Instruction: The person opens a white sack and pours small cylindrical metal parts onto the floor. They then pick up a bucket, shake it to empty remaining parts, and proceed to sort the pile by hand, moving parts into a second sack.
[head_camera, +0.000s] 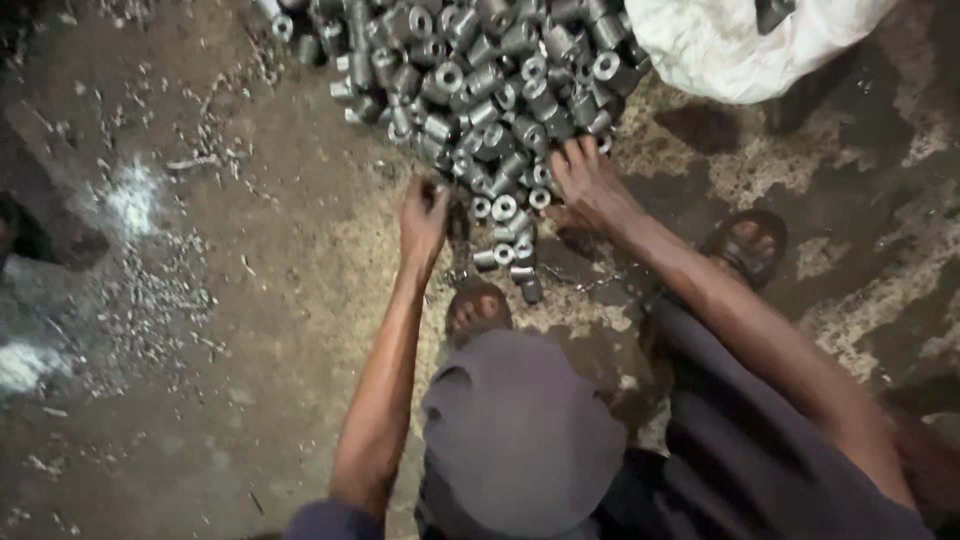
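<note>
knee: dark cloth over the bent knee (515, 430) fills the near view, between the two forearms.
foot: sandalled foot (478, 308) sits just behind the left hand; second sandalled foot (745, 245) behind and outboard of the right hand.
left hand: left hand (424, 218) is curled, fingers bunched at the near left edge of the heap; it seems to pinch a piece, but what lies inside the curl is hidden, so cannot tell.
right hand: right hand (588, 185) lies palm down, fingers spread and unclenched, tips resting on the sleeves at the heap's near right edge.
loose pieces: a few stray sleeves (508, 250) lie between the two hands, just short of the fingertips.
work pile: heap of short steel sleeves (480, 80) begins at the fingertips and runs away beyond them.
sack: white sack (730, 40) past the right fingertips, touching the heap's far right.
swarf: metal chips (150, 290) well off to the left of the left fingers.
handling note: judgement: take from the near edge, one sleeve per pinch; raking with the open hand could roll pieces toward the feet.
</note>
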